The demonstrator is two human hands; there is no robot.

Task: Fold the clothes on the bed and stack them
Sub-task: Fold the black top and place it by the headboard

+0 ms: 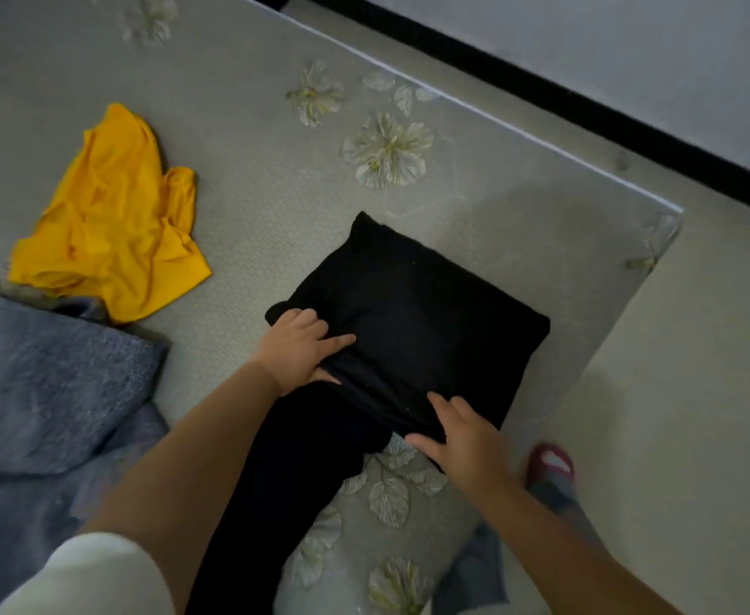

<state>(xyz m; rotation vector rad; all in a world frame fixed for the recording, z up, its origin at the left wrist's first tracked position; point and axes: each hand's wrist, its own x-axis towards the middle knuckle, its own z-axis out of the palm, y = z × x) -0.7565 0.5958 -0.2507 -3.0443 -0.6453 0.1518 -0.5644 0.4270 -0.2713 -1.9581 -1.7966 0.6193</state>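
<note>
— Nearest the lens: white sleeve [93,570] on the left arm, both bare forearms reaching out over the bed [253,179]. Anything held?

— Left hand [302,348] on the near-left edge of the black garment [417,321], thumb tucked under a fold and fingers [337,341] laid on top, so pinching the cloth. Right hand [457,441] flat on the near-right corner, fingers nearly straight and spread, pressing rather than gripping.

— And the garment itself?

— Mostly folded into a squarish pad near the bed's corner, close to the foot edge. Still trailing one long unfolded part back toward the body, between the two arms.

— Risks from here?

— Probably three. Trailing part dragging the neat pad open if pulled up too fast. Pad sliding toward the edge and off onto the floor [683,392] if pushed instead of lifted. Fold bunching under the left thumb, leaving a lump and a stack that leans.

— Other clothes waiting?

— Yellow garment [111,219] crumpled and unfolded, well apart to the left. Grey-blue blanket [53,383] heaped just beside it, touching its near edge. No stack visible yet. Foot in a pink slipper [550,463] on the floor at right, clear of the bed
</note>
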